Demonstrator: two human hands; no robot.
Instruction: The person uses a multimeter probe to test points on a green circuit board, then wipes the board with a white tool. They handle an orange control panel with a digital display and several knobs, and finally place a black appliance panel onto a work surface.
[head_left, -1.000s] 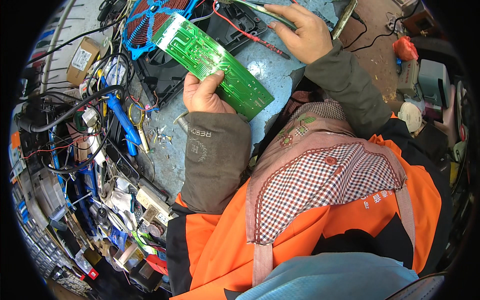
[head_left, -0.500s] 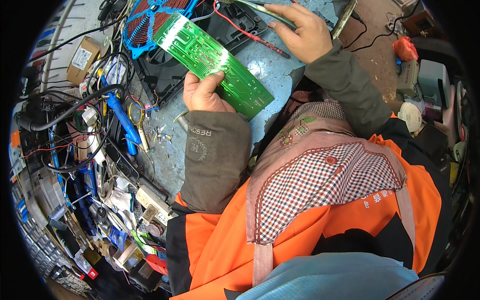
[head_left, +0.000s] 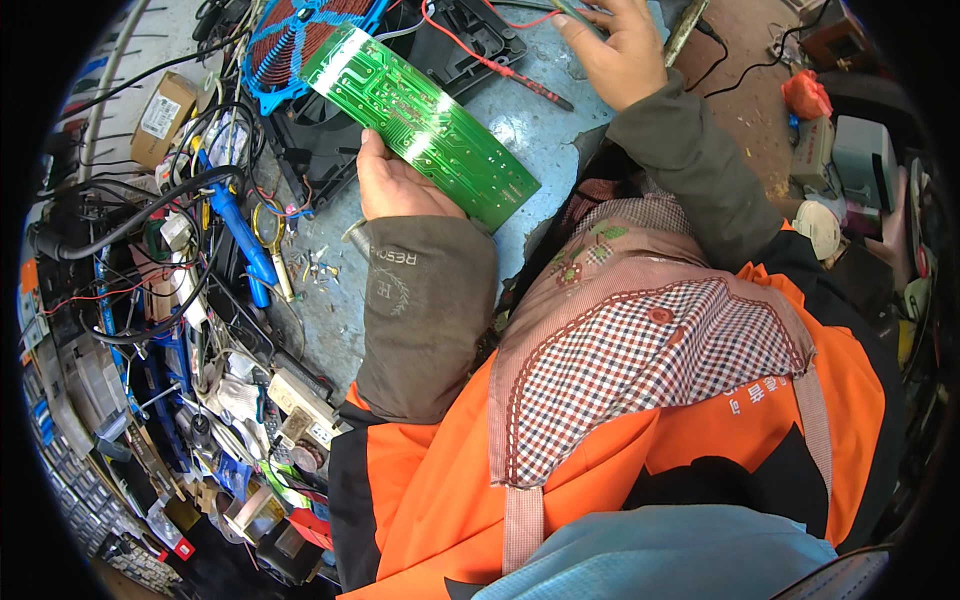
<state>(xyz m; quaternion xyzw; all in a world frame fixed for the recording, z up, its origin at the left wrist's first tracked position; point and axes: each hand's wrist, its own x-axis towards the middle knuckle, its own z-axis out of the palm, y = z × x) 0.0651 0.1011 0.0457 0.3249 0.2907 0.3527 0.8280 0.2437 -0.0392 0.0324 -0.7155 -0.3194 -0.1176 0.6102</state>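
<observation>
My left hand (head_left: 400,190) supports a long green circuit board (head_left: 425,130). The thumb lies at its left edge and the other fingers are hidden under it. Solder tracks face up, with bright glare on the surface. At the top edge, my right hand (head_left: 622,55) is closed round a slim grey tool (head_left: 575,14), partly cut off by the frame. A red test probe (head_left: 535,88) on a red lead lies on the worktop between the hands. Beyond the board are a blue-framed copper coil (head_left: 312,45) and a black plastic housing (head_left: 470,40).
A worn blue-grey worktop (head_left: 325,320) carries scattered small parts. To the left crowd cables, a blue-handled tool (head_left: 235,225), a cardboard box (head_left: 163,118) and a power strip (head_left: 300,402). Several boxes and a red plastic bag (head_left: 806,95) stand at the right.
My left thumb has slid off the board's face to its edge. The board has shifted slightly left. My right hand has moved up and right with the tool.
</observation>
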